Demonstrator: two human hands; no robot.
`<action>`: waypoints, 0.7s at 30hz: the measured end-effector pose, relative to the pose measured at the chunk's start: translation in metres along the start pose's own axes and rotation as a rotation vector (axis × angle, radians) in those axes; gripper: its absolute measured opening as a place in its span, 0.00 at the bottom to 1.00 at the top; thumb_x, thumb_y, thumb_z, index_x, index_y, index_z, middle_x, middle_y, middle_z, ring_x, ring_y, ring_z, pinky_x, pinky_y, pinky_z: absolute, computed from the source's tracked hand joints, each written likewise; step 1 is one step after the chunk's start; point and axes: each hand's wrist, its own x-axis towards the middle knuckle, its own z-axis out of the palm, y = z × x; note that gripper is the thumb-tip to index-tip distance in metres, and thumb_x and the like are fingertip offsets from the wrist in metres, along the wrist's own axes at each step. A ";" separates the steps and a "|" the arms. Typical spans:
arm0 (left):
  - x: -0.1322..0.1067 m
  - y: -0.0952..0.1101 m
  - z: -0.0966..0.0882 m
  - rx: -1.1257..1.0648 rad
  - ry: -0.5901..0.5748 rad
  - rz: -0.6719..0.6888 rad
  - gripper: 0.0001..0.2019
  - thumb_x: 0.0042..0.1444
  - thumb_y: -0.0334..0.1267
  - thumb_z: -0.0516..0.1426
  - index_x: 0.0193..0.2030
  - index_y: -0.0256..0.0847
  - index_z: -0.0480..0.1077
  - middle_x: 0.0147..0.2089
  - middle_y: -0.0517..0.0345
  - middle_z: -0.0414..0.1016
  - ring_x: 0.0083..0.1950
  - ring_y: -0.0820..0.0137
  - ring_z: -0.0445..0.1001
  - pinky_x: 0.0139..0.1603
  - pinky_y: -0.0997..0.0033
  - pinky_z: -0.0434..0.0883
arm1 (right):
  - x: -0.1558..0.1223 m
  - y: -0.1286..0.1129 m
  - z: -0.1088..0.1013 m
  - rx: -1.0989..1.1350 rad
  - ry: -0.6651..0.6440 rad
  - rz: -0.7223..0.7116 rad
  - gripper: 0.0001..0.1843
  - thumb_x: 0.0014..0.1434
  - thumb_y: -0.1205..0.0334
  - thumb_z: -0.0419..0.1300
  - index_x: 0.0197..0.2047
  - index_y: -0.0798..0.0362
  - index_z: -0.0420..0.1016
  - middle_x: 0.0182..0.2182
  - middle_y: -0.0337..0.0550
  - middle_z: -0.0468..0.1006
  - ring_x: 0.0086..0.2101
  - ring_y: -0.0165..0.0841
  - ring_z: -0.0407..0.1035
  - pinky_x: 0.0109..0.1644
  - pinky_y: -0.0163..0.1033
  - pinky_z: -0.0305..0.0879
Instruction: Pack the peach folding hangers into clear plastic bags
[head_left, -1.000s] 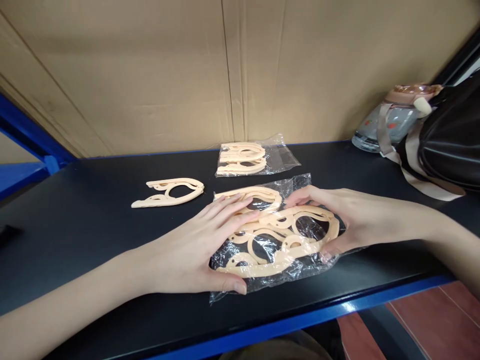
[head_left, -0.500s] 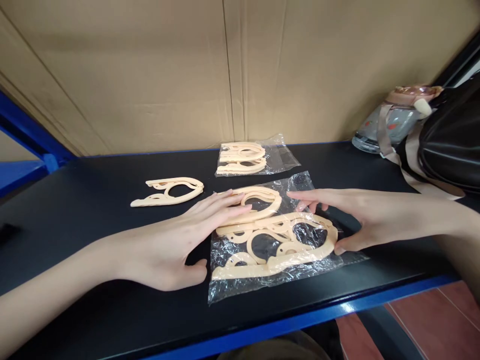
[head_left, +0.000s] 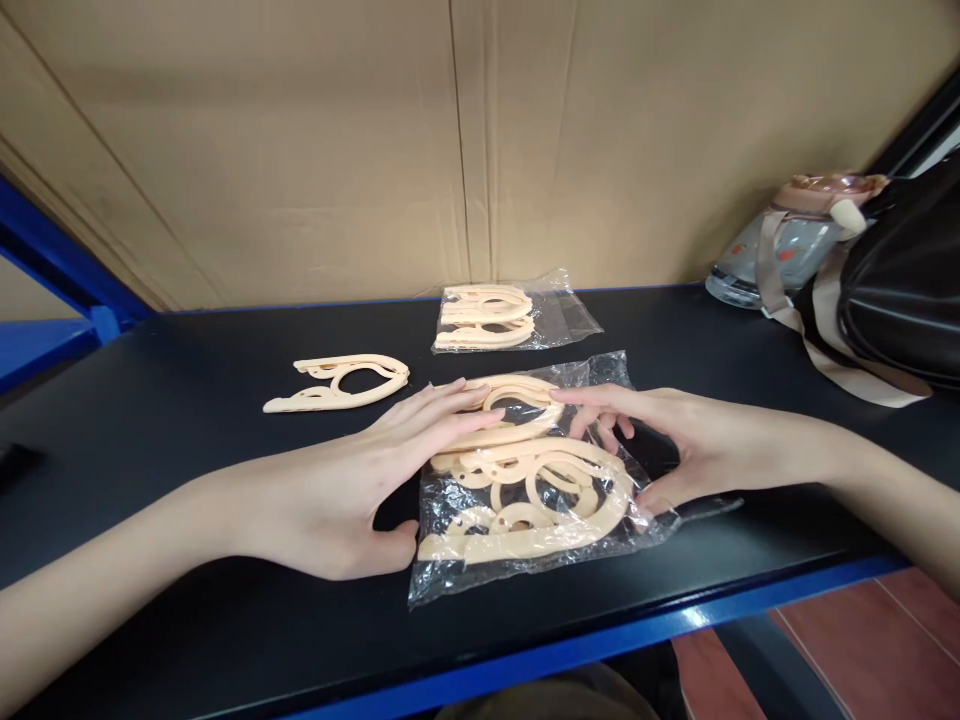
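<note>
A clear plastic bag lies flat on the black shelf, with cream folding hangers inside. My left hand is open, its fingers stretched over the upper hanger in the bag and its thumb by the bag's left edge. On the bag's right side rests my right hand, open, the index finger near the upper hanger's curved end and the thumb touching the film beside the lower hanger. A loose folded cream hanger lies beyond my left hand.
A second clear bag holding folded hangers lies near the cardboard wall. At the back right stand a clear water bottle with a strap and a black leather bag. A blue rail edges the black shelf.
My right hand has moved left against the bag. The lower hanger inside has slid left and sits more folded together. My left hand stays almost where it was.
</note>
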 end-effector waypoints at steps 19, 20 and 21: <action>0.005 0.006 -0.010 -0.014 -0.105 0.030 0.47 0.61 0.35 0.57 0.78 0.55 0.30 0.81 0.58 0.32 0.80 0.56 0.35 0.76 0.46 0.50 | 0.007 0.006 0.006 0.126 0.031 -0.091 0.44 0.57 0.57 0.71 0.72 0.38 0.57 0.40 0.35 0.77 0.34 0.29 0.70 0.39 0.37 0.71; 0.006 0.006 -0.009 -0.015 -0.107 0.029 0.47 0.61 0.35 0.57 0.77 0.55 0.30 0.81 0.58 0.32 0.80 0.56 0.35 0.76 0.46 0.50 | 0.008 0.007 0.006 0.128 0.035 -0.096 0.44 0.58 0.56 0.71 0.72 0.37 0.57 0.40 0.35 0.77 0.34 0.29 0.70 0.39 0.37 0.71; 0.006 0.006 -0.009 -0.014 -0.108 0.026 0.47 0.61 0.36 0.57 0.77 0.55 0.30 0.81 0.57 0.32 0.80 0.56 0.35 0.76 0.45 0.50 | 0.008 0.008 0.007 0.131 0.038 -0.102 0.44 0.58 0.56 0.71 0.72 0.37 0.57 0.40 0.35 0.77 0.34 0.29 0.70 0.39 0.37 0.71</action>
